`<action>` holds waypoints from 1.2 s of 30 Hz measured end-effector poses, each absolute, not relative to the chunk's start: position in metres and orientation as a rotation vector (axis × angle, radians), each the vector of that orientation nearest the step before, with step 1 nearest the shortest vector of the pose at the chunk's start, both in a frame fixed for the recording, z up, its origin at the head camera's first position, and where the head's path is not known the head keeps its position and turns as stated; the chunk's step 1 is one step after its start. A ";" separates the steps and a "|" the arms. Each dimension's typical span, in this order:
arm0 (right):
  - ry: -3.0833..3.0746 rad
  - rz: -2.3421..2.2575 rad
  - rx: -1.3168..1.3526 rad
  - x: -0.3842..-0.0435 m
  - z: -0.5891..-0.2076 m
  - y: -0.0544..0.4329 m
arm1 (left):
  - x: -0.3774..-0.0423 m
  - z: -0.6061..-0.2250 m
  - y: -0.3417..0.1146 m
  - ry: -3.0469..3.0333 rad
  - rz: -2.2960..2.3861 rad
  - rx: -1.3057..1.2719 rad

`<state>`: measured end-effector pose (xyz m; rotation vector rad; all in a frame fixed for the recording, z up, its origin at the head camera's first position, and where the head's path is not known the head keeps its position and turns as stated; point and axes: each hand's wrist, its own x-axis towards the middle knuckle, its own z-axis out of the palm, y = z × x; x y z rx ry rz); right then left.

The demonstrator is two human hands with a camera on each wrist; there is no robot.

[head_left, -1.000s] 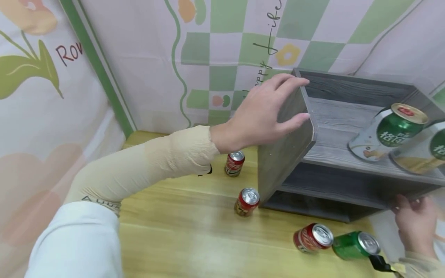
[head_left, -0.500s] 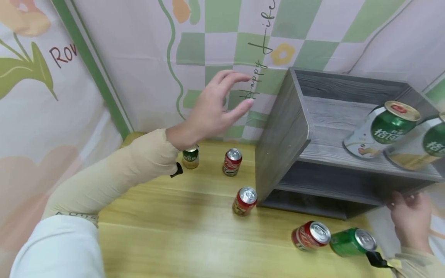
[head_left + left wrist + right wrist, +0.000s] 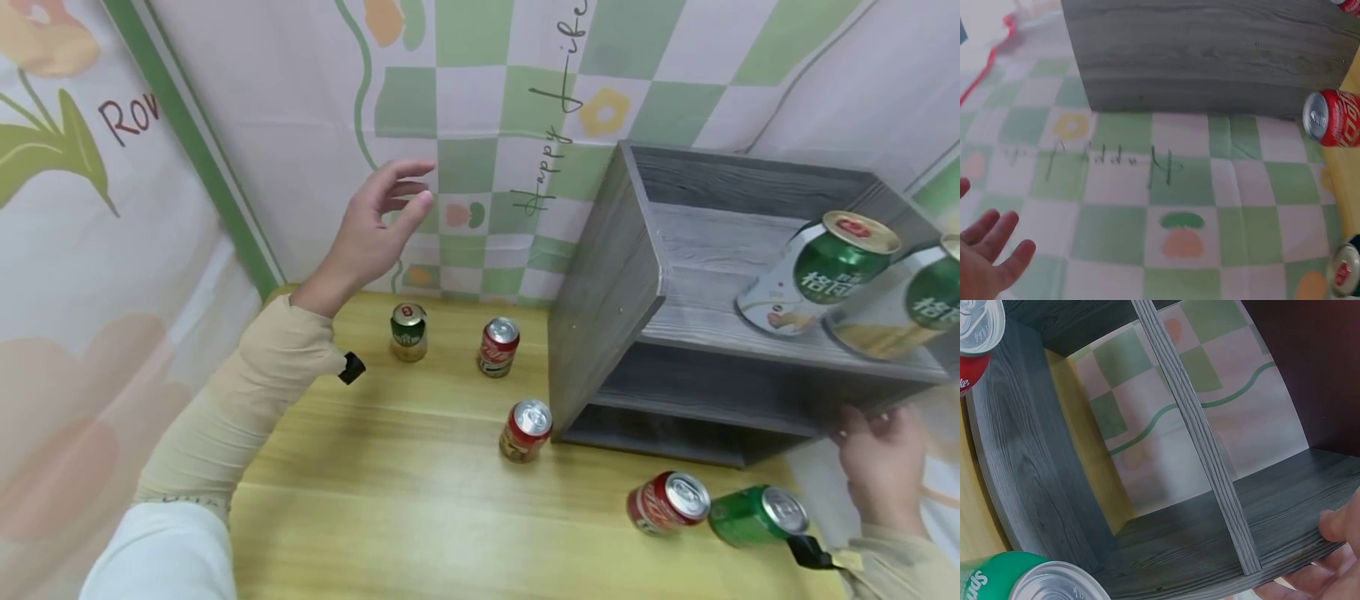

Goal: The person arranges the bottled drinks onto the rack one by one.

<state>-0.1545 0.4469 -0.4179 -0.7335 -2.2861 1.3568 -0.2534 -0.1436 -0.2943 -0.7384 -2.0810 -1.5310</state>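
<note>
A grey wood-grain shelf unit [image 3: 600,300] stands on the table at the right, two white-and-green drink cans [image 3: 847,267] on its upper board. At its right side panel, my right hand [image 3: 888,458] grips the front edge. The right wrist view shows the thumb [image 3: 1341,524] inside the panel and the other fingers around its outside. My left hand [image 3: 375,225] is in the air left of the shelf, before the cloth backdrop, fingers loosely bent and holding nothing. Below it, a short green-and-gold can [image 3: 408,333] stands on the table.
Two red cola cans, a rear one [image 3: 498,347] and a nearer one [image 3: 526,430], stand left of the shelf. In front of it are another red cola can [image 3: 667,502] and a green Sprite can [image 3: 756,515]. A printed cloth [image 3: 300,125] hangs behind the wooden table [image 3: 420,517].
My left hand has left the shelf's left side panel and moved away to the left, uncovering the green-and-gold can. The right hand stays at the right panel.
</note>
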 end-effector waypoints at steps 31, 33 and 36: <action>-2.235 1.441 -0.723 -0.153 -0.422 0.451 | -0.279 -0.492 -0.180 -2.452 -1.691 -0.343; -2.215 1.458 -0.725 -0.152 -0.422 0.451 | -0.278 -0.501 -0.178 -2.470 -1.695 -0.335; -2.171 1.506 -0.705 -0.152 -0.423 0.454 | -0.277 -0.512 -0.175 -2.465 -1.729 -0.312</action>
